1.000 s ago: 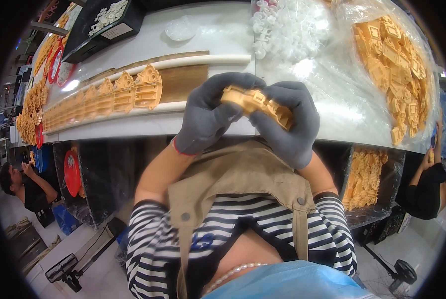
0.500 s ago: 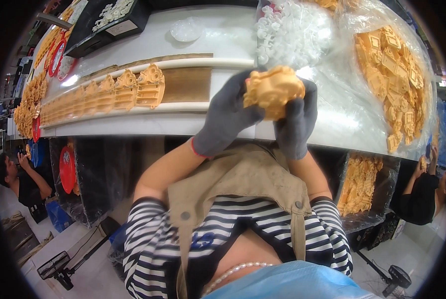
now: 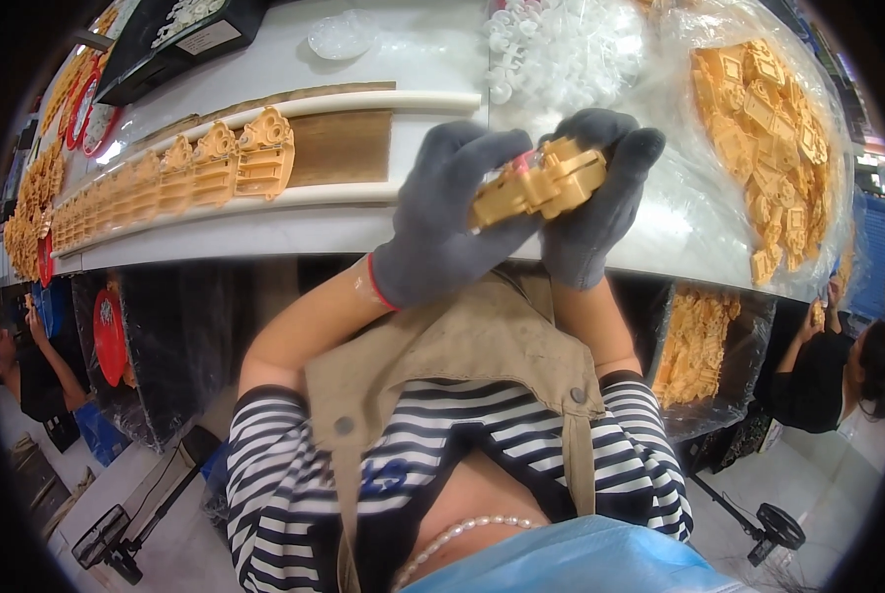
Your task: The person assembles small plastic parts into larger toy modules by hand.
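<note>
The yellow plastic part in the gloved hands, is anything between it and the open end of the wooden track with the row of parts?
Nothing visible: the yellow plastic part is above the table edge, and the wooden track lies bare beyond the last yellow part in the row.

A clear plastic bag of yellow parts lies far right — a white label on a black tray far left.

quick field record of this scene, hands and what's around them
left hand: grey glove, grips yellow part from the left
right hand: grey glove, grips same part from the right
part position: held above table edge
row of parts: yellow, lined up in wooden channel, left of hands
clear bag: yellow parts, right of hands
white parts: pile behind hands
</note>
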Demonstrator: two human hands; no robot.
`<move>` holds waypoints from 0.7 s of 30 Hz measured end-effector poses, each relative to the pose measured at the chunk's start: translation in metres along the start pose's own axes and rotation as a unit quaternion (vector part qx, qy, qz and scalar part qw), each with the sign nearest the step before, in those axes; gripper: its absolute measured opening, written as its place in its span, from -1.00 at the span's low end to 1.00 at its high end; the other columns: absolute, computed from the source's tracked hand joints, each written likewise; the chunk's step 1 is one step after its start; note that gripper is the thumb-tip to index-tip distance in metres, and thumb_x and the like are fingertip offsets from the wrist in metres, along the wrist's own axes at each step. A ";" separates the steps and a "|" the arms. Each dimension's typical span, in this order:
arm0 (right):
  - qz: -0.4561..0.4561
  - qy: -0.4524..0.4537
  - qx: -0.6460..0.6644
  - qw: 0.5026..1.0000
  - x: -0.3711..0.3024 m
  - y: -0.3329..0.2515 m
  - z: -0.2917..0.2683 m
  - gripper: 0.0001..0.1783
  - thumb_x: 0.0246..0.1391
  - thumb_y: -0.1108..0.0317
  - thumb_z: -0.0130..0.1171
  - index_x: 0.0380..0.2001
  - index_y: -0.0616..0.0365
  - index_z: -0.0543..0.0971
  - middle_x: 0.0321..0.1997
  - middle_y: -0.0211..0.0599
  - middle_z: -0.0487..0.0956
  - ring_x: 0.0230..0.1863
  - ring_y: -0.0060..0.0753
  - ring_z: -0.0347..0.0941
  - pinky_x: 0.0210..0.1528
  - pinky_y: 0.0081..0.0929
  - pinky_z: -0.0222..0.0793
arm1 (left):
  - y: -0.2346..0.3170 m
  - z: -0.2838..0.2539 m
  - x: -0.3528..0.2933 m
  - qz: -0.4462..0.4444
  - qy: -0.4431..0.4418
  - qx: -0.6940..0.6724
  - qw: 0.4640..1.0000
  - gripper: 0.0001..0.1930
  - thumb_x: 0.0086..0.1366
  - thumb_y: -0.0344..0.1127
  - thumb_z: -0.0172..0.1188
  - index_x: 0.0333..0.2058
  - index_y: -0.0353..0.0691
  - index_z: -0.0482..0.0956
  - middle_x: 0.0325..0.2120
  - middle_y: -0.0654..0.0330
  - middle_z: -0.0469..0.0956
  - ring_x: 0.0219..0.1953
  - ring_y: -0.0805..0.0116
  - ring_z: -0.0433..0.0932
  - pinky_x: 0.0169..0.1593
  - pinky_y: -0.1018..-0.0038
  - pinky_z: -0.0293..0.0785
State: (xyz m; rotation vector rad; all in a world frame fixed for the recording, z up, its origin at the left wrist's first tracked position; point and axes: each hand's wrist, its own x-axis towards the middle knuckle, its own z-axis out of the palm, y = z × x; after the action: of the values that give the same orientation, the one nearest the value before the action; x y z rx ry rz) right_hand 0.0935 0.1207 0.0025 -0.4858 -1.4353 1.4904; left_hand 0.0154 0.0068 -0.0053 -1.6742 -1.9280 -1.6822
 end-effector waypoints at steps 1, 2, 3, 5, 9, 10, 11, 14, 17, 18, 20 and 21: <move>0.000 -0.001 0.000 1.000 -0.001 -0.002 0.002 -0.41 0.34 -0.05 -0.31 -0.46 0.23 0.45 -0.48 -0.35 0.44 -0.41 -0.55 0.33 -0.30 -0.60 0.26 | 0.001 0.003 0.000 -0.012 0.020 -0.028 0.999 -0.37 -0.03 -0.39 0.40 0.05 -0.26 0.36 -0.20 0.04 0.51 -0.19 0.18 0.53 -0.10 0.34 0.47; 0.028 -0.010 0.000 1.000 -0.004 -0.004 0.004 -0.40 0.31 -0.13 -0.29 -0.44 0.20 0.45 -0.45 -0.35 0.43 -0.40 -0.55 0.31 -0.27 -0.61 0.25 | 0.002 0.005 -0.001 -0.013 0.021 -0.027 0.999 -0.37 -0.03 -0.39 0.40 0.05 -0.26 0.36 -0.20 0.04 0.51 -0.19 0.18 0.53 -0.10 0.34 0.47; 0.057 -0.018 -0.001 0.998 -0.005 -0.006 0.006 -0.38 0.28 -0.21 -0.27 -0.41 0.16 0.44 -0.42 -0.36 0.41 -0.39 -0.55 0.29 -0.23 -0.61 0.25 | 0.003 0.006 -0.002 -0.041 -0.006 -0.099 0.994 -0.36 -0.02 -0.41 0.40 0.06 -0.26 0.35 -0.13 0.01 0.49 -0.13 0.15 0.53 -0.07 0.33 0.48; 0.078 -0.010 -0.037 0.996 -0.004 -0.005 0.006 -0.36 0.28 -0.23 -0.29 -0.43 0.16 0.43 -0.44 -0.36 0.41 -0.40 -0.54 0.29 -0.24 -0.61 0.25 | 0.003 0.007 -0.005 -0.069 -0.031 -0.170 0.983 -0.36 -0.02 -0.43 0.39 0.07 -0.27 0.33 -0.06 -0.02 0.47 -0.08 0.12 0.54 -0.04 0.32 0.49; 0.001 -0.050 -0.063 0.997 0.001 -0.003 0.000 -0.33 0.32 -0.18 -0.39 -0.50 0.20 0.43 -0.54 -0.41 0.37 -0.51 -0.57 0.24 -0.39 -0.61 0.20 | 0.001 0.011 -0.006 -0.044 -0.023 -0.156 0.986 -0.37 -0.03 -0.47 0.38 0.06 -0.26 0.35 -0.01 -0.07 0.45 -0.04 0.02 0.53 -0.05 0.32 0.52; -0.008 -0.070 -0.047 0.996 0.001 -0.004 -0.001 -0.31 0.32 -0.18 -0.42 -0.51 0.19 0.42 -0.55 -0.43 0.36 -0.52 -0.58 0.22 -0.40 -0.62 0.20 | 0.001 0.012 -0.005 0.005 -0.006 -0.134 0.991 -0.36 -0.05 -0.48 0.39 0.06 -0.26 0.35 -0.03 -0.08 0.45 -0.06 0.00 0.54 -0.07 0.33 0.54; -0.008 -0.069 -0.050 0.996 0.002 -0.004 -0.002 -0.31 0.32 -0.18 -0.42 -0.51 0.19 0.42 -0.55 -0.43 0.36 -0.52 -0.58 0.22 -0.40 -0.62 0.20 | 0.001 0.013 -0.004 0.005 -0.006 -0.136 0.991 -0.36 -0.05 -0.48 0.39 0.06 -0.26 0.35 -0.03 -0.08 0.45 -0.06 0.00 0.54 -0.07 0.33 0.54; 0.027 -0.093 0.033 0.995 0.005 -0.001 -0.005 -0.30 0.27 -0.28 -0.45 -0.63 0.09 0.31 -0.52 -0.33 0.38 -0.48 -0.53 0.25 -0.39 -0.59 0.20 | 0.003 0.015 -0.004 0.033 -0.019 -0.101 0.994 -0.38 0.01 -0.55 0.35 0.08 -0.33 0.33 0.02 -0.11 0.44 -0.06 0.10 0.55 -0.06 0.39 0.53; 0.002 -0.103 0.049 0.994 0.009 0.016 -0.006 -0.31 0.30 -0.23 -0.44 -0.68 0.09 0.26 -0.58 -0.31 0.35 -0.51 -0.49 0.24 -0.41 -0.56 0.20 | 0.002 0.016 -0.003 0.045 -0.012 -0.055 0.997 -0.38 -0.03 -0.56 0.36 0.06 -0.34 0.36 0.00 -0.13 0.44 -0.10 0.06 0.57 -0.11 0.38 0.55; -0.087 -0.112 0.002 0.990 0.010 0.027 -0.009 -0.52 0.29 -0.05 -0.26 -0.43 0.17 0.30 -0.58 -0.34 0.33 -0.54 -0.49 0.25 -0.47 -0.58 0.22 | 0.001 0.016 -0.003 0.044 -0.012 -0.050 0.998 -0.39 -0.02 -0.54 0.36 0.05 -0.34 0.37 -0.01 -0.12 0.45 -0.13 0.05 0.58 -0.13 0.38 0.56; -0.174 -0.121 -0.046 0.976 0.012 0.038 -0.011 -0.66 0.29 0.13 -0.08 -0.19 0.25 0.35 -0.59 -0.37 0.30 -0.57 -0.50 0.27 -0.53 -0.60 0.23 | 0.000 0.017 -0.003 0.042 -0.011 -0.046 0.998 -0.40 -0.02 -0.53 0.36 0.05 -0.34 0.38 -0.02 -0.12 0.46 -0.15 0.05 0.59 -0.14 0.38 0.56; -0.189 -0.117 -0.050 0.974 0.013 0.041 -0.011 -0.66 0.28 0.14 -0.06 -0.18 0.25 0.36 -0.59 -0.37 0.31 -0.57 -0.51 0.27 -0.53 -0.60 0.24 | -0.002 0.018 -0.003 0.042 -0.008 -0.045 0.998 -0.41 -0.01 -0.52 0.35 0.04 -0.34 0.38 -0.03 -0.12 0.47 -0.16 0.05 0.59 -0.15 0.38 0.56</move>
State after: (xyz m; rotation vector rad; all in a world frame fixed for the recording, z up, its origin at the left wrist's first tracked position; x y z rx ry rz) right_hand 0.0819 0.1440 -0.0328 -0.0856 -1.6842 1.1992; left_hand 0.0254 0.0190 -0.0153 -1.7803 -1.7856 -1.7541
